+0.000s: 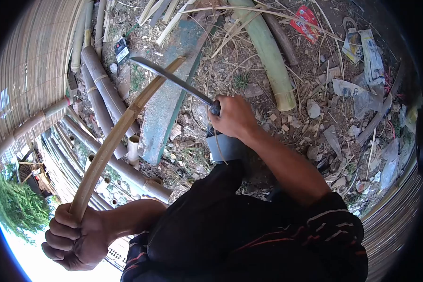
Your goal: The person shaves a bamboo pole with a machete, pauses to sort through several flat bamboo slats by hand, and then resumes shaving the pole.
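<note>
My left hand point(75, 237) is closed in a fist around the lower end of a long split bamboo strip point(109, 137). The strip slants up and away to the right, and its far end lies over a worn blue-green plank point(159, 120). My right hand point(233, 115) grips the dark handle of a machete point(188, 88). Its long grey blade points to the upper left and crosses the strip near the far end, overlapping it in this view.
Thick bamboo poles point(109, 96) lie left of the plank, and a green bamboo pole point(268, 54) lies beyond it. Wood chips and shavings cover the ground. Plastic wrappers point(372, 56) and a red packet point(305, 23) litter the right side. A slatted bamboo screen point(30, 61) stands at left.
</note>
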`<state>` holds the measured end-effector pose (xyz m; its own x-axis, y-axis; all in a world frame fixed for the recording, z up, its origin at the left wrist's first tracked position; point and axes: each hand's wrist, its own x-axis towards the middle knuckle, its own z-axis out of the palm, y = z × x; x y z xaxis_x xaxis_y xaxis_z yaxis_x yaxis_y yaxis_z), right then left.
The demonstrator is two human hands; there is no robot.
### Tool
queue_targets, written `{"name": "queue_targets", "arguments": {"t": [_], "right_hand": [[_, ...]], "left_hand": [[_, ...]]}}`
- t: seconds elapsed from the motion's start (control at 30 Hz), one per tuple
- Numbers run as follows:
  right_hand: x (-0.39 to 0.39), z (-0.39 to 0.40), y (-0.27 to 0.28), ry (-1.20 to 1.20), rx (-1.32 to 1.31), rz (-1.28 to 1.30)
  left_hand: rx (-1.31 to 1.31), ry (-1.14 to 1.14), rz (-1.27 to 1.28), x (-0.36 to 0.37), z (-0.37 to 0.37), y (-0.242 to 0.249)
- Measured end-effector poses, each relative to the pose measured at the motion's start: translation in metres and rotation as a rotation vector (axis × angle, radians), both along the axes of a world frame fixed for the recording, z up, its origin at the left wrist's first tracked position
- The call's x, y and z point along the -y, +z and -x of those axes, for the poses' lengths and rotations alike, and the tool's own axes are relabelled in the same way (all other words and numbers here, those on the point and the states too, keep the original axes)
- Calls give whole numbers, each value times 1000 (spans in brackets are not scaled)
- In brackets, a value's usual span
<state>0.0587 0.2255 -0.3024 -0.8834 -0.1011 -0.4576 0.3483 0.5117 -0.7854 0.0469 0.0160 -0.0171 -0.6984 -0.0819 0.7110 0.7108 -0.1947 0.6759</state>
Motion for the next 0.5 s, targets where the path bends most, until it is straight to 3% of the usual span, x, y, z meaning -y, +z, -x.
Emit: {"name": "queue_targets", "arguments": {"t": [0.07, 0.13, 0.27, 0.3, 0.4, 0.43, 0.5], "right_hand": [[-2, 1, -9, -6, -32, 76], [-3, 15, -30, -88, 204, -114], [-13, -6, -21, -40, 20, -82], [-16, 4, -25, 0, 197, -147], [-37, 23, -32, -44, 142, -226], [-46, 24, -35, 52, 95, -244], [-56, 17, -29, -3, 32, -179]], "left_hand": [[15, 3, -13, 5, 2, 3], [16, -10, -40, 3, 2, 2], [17, -29, -22, 4, -4, 3], [22, 48, -47, 7, -2, 5], [9, 210, -40, 27, 2, 14], [-4, 180, -199, 29, 0, 29], [37, -14, -144, 59, -22, 63]]}}
